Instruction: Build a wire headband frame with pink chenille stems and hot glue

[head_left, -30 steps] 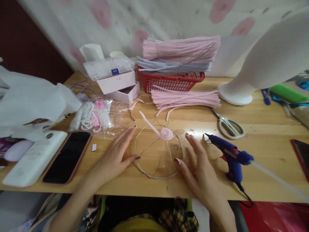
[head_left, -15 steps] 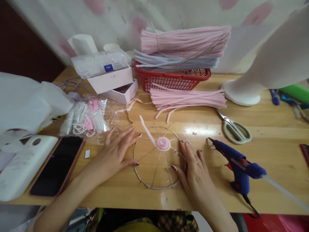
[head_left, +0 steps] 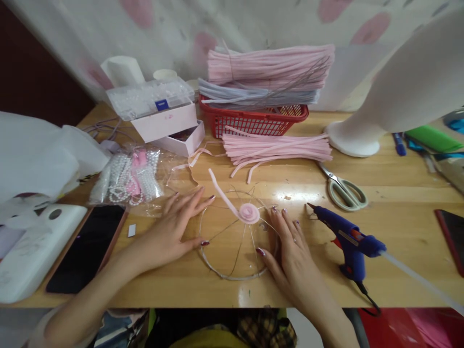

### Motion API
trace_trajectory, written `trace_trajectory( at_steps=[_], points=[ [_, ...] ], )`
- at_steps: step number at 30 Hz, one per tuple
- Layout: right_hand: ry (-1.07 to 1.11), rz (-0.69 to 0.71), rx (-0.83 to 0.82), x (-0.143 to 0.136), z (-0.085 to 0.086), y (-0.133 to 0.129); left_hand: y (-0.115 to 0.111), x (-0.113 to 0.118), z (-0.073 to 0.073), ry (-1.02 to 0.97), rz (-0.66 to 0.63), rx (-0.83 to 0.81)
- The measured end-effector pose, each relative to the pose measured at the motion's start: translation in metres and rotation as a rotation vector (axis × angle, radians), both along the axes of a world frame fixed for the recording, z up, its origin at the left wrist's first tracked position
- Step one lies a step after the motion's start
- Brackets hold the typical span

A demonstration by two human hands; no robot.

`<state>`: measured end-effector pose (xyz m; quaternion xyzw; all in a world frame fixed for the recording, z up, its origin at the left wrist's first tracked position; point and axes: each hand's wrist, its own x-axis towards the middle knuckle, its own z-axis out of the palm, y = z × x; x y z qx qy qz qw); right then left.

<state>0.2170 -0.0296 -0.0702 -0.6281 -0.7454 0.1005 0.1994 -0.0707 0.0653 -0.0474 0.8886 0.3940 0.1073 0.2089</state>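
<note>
A round wire frame with spokes lies on the wooden table in front of me. At its hub sits a coil of pink pipe cleaner, its loose end sticking up toward the upper left. My left hand rests at the frame's left rim, fingers spread, the thumb at the wire. On the opposite side, my right hand lies with its fingers stretched out over the right rim. Neither hand grips anything.
A blue glue gun and scissors lie to the right. Behind are loose pink pipe cleaners and a red basket bearing bundles. A bag of beads, a phone and boxes stand left.
The whole view has shifted slightly, with things on the right now further left. My hands stay beside the wire frame, their fingers only slightly moved.
</note>
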Motion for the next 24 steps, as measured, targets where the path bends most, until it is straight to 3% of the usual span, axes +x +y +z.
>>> trace_trajectory(
  at_steps=[5,10,18,24],
  points=[
    [-0.087,0.079,-0.036,0.006,0.002,0.002,0.015,-0.003,0.001,0.058,-0.064,-0.035],
    [-0.120,0.139,-0.091,0.012,0.006,0.001,0.020,-0.004,-0.009,0.061,-0.069,0.057],
    [-0.155,0.121,-0.048,0.011,-0.006,-0.001,0.019,-0.002,-0.012,0.092,-0.076,0.124],
    [-0.040,0.117,-0.063,0.015,0.004,-0.003,0.019,-0.004,-0.014,0.050,-0.081,0.072]
  ],
)
